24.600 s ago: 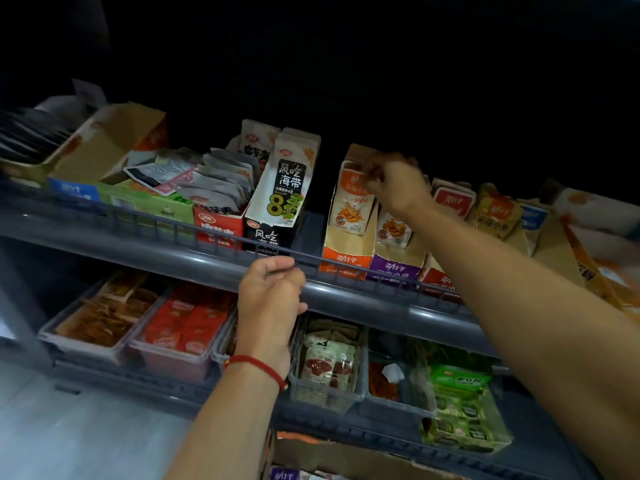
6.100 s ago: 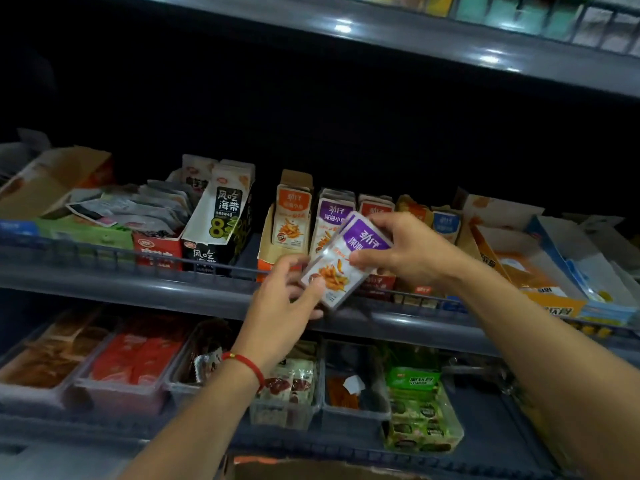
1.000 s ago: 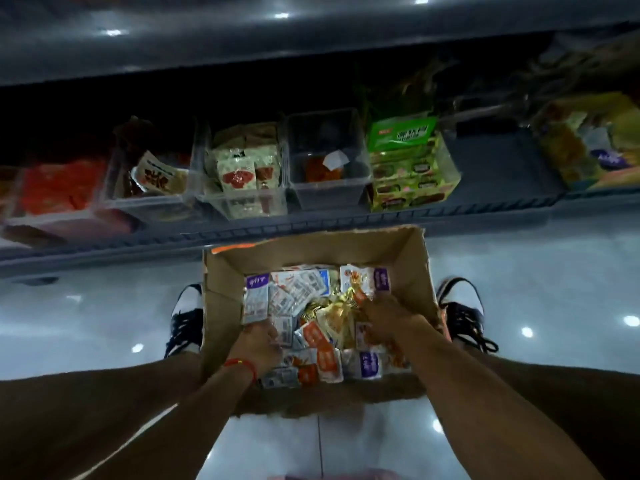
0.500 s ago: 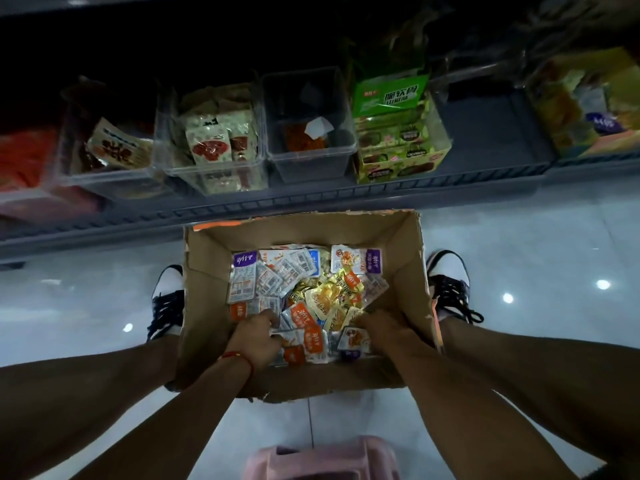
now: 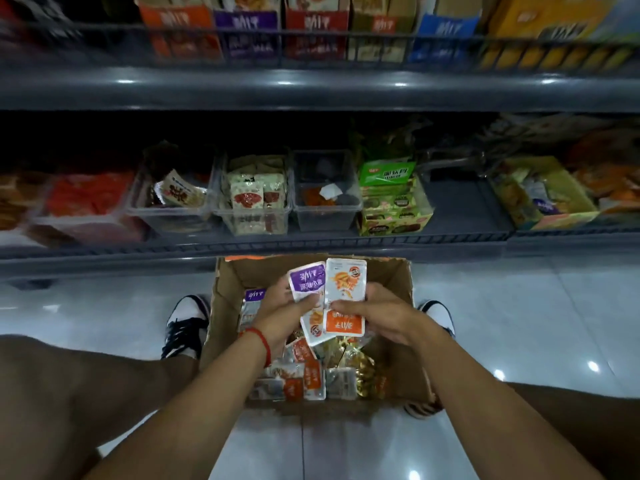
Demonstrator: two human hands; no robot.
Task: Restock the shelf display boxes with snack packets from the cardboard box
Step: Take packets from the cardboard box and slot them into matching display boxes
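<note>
Both hands are raised above the open cardboard box [image 5: 398, 282] on the floor between my feet. My left hand [image 5: 282, 315] pinches a purple-topped snack packet [image 5: 307, 284]. In my right hand [image 5: 375, 311] is an orange-labelled packet [image 5: 345, 299], gripped at its middle. The two packets sit side by side, edges overlapping. Several more orange, purple and gold packets [image 5: 311, 375] lie loose in the box below. The orange [image 5: 180, 32], purple [image 5: 247, 31] and red [image 5: 317, 31] display boxes stand on the upper shelf at the top of the view.
The lower shelf holds clear plastic tubs [image 5: 254, 220] of snacks, a green display box [image 5: 393, 209] and a yellow carton [image 5: 543, 199]. A wire rail [image 5: 311, 36] fronts the upper shelf. My shoes [image 5: 185, 327] flank the box on the glossy tiled floor.
Both hands have come up out of the box, each now holding a packet. The view has tilted up, bringing the upper shelf's display boxes into sight.
</note>
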